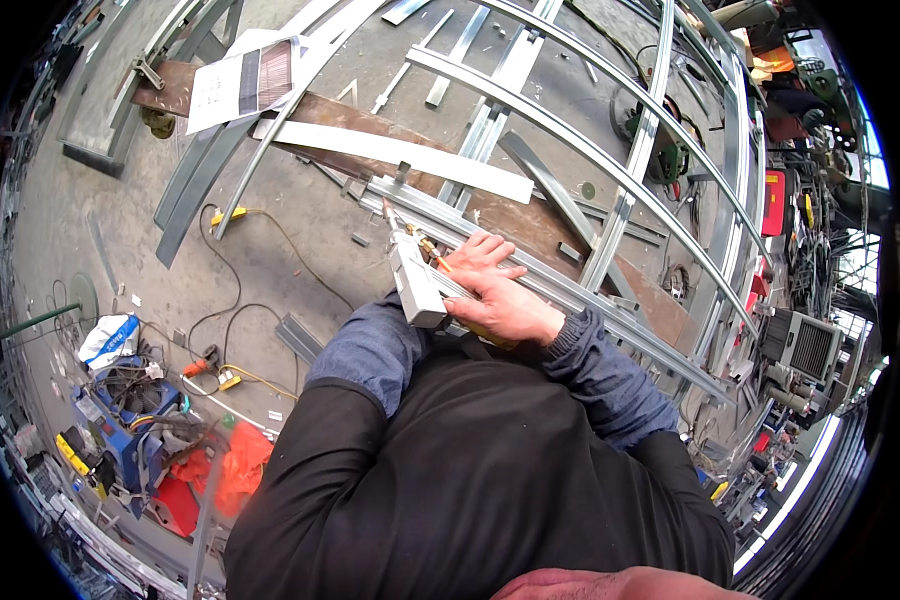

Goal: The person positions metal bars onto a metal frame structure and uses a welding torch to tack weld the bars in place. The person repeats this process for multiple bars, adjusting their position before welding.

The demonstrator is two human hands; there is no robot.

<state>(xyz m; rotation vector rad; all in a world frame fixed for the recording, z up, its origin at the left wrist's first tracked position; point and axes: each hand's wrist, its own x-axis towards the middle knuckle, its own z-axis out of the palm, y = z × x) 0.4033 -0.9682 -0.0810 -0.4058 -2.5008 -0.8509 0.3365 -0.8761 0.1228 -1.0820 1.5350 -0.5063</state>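
My left hand (481, 251) lies with its fingers apart on a long galvanized metal profile (560, 292) in front of me. Just nearer, my right hand (515, 305) is bent, its thumb against the end of a grey box-shaped metal piece (419, 292). A thin orange tip (444, 264) shows by its fingers; what they grip is mostly hidden. Beyond the grey piece points a slim tool with a copper-coloured nozzle (387, 209), and a brass fitting (426, 243) sits beside it. Whether these parts are joined is unclear.
A large metal frame (625, 180) stretches across the far right. Printed sheets (240, 85) lie on a brown board at far left. Cables with a yellow connector (232, 215) cross the concrete floor. A blue machine (120, 425) and red-orange cloth (238, 465) are at near left.
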